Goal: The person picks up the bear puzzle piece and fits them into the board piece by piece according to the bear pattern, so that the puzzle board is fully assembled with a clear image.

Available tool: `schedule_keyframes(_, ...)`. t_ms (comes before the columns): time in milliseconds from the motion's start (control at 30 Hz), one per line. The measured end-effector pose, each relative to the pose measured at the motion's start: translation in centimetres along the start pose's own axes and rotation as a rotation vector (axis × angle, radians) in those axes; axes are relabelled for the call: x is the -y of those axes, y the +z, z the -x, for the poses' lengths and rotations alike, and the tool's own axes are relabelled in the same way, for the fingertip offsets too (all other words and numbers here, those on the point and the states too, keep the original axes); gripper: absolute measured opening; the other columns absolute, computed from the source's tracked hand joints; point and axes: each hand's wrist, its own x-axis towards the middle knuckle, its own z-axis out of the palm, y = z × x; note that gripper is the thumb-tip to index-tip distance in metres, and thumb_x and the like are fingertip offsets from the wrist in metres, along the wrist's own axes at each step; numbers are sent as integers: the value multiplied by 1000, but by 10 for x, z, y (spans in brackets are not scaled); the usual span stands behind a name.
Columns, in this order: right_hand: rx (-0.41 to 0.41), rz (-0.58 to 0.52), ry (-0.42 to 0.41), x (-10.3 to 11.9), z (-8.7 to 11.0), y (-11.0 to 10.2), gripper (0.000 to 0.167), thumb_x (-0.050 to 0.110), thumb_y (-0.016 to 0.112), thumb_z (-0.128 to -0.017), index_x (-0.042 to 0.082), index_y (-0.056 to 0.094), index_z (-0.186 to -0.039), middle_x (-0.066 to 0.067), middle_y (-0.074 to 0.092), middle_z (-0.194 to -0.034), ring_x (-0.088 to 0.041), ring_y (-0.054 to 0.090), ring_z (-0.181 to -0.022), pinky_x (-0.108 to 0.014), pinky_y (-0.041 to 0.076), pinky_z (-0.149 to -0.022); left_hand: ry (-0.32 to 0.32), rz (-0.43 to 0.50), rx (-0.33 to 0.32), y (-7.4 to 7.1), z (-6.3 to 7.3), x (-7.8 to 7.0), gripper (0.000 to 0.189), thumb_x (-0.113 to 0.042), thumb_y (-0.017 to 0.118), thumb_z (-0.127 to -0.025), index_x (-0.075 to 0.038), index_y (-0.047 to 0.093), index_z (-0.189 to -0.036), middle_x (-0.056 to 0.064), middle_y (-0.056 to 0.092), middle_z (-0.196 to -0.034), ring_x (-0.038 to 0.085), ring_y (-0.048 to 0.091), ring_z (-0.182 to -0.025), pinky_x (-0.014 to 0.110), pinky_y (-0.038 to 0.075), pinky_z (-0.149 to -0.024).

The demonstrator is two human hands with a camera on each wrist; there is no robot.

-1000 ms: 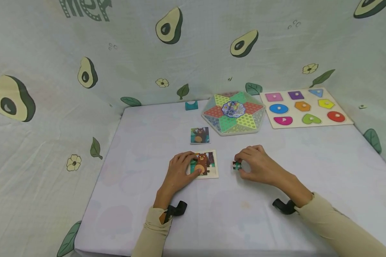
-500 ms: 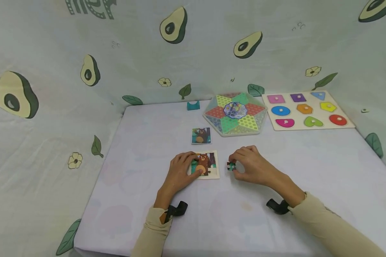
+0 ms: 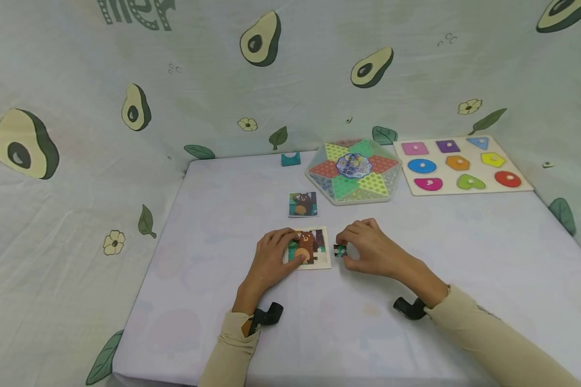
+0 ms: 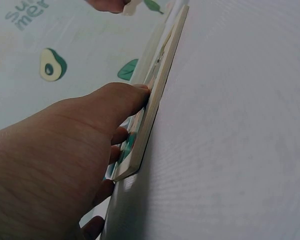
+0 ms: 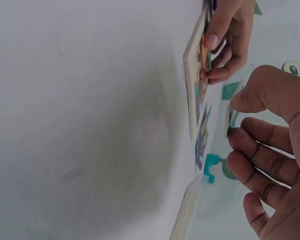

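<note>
My left hand (image 3: 271, 256) rests on a small framed bear jigsaw puzzle (image 3: 323, 265), its thumb and fingertips pressing the picture near the left side. In the left wrist view, the thumb lies over the edge of the puzzle's pale wooden frame (image 4: 149, 125). A gap shows at the lower right of the bear picture. Just right of the frame, my right hand (image 3: 375, 252) pinches a small green and dark jigsaw piece (image 3: 340, 250) between thumb and fingers, apart from the puzzle. The right wrist view shows this jigsaw piece (image 5: 232, 117) nearly edge-on, above the table.
Behind the puzzle lies a square bear picture card (image 3: 303, 205). A small teal piece (image 3: 290, 159) sits at the table's back edge. Further right are a hexagonal Chinese checkers box (image 3: 353, 172) and a wooden shape board (image 3: 465, 166) with coloured knobbed pieces.
My right hand has moved left with the jigsaw piece, closer to the puzzle frame. The left hand stays in place on the puzzle. The head view has shifted slightly.
</note>
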Motion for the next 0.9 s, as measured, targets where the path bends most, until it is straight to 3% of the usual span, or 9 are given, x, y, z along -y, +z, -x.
schedule_keyframes(900,15,-7,-29,8,-16,21,31,21,78,-78,12,71,-107,5,66,-97,-16,58,-94,-44,38,-90,14,-2,-9,0,0,-1,50,-50,65,-94,-20,60,-134,1,47,-147,27,39,-135,54,28,-111)
